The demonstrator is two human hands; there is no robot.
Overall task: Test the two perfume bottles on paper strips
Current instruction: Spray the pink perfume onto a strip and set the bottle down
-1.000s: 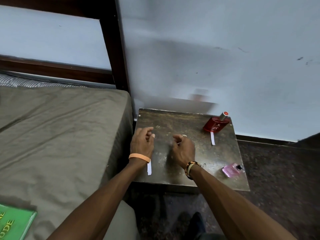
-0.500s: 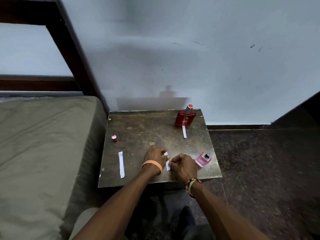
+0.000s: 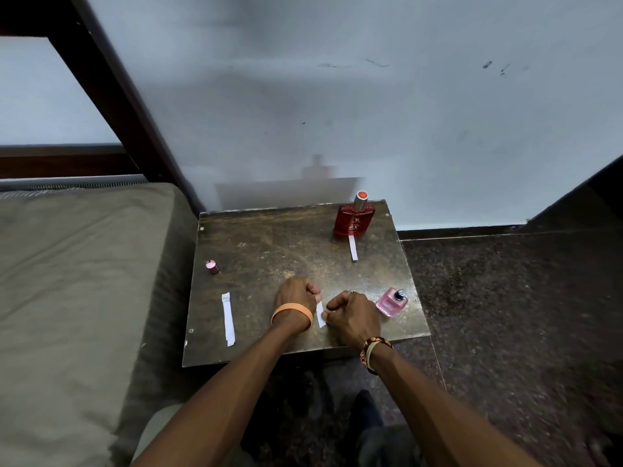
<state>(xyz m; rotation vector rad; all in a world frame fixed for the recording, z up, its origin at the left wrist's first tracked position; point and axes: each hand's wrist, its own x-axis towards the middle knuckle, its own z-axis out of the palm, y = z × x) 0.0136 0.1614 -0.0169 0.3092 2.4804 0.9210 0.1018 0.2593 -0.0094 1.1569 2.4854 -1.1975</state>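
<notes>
On table [image 3: 269,244], head view: red perfume bottle [image 3: 354,219] upright far right, far strip [image 3: 353,248] touching its near side. Pink perfume bottle [image 3: 391,302] near right, cap off, fill level unreadable. Pink cap [image 3: 212,266] left. Left hand [image 3: 296,298] and right hand [image 3: 350,315] curled, both pinching middle strip [image 3: 320,315]. Left strip [image 3: 228,318] lies flat, near left.

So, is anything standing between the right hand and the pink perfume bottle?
Nothing visible does. The pink perfume bottle stands just right of the right hand, only bare table between them. That hand and the left hand are pinching a paper strip, though.
</notes>
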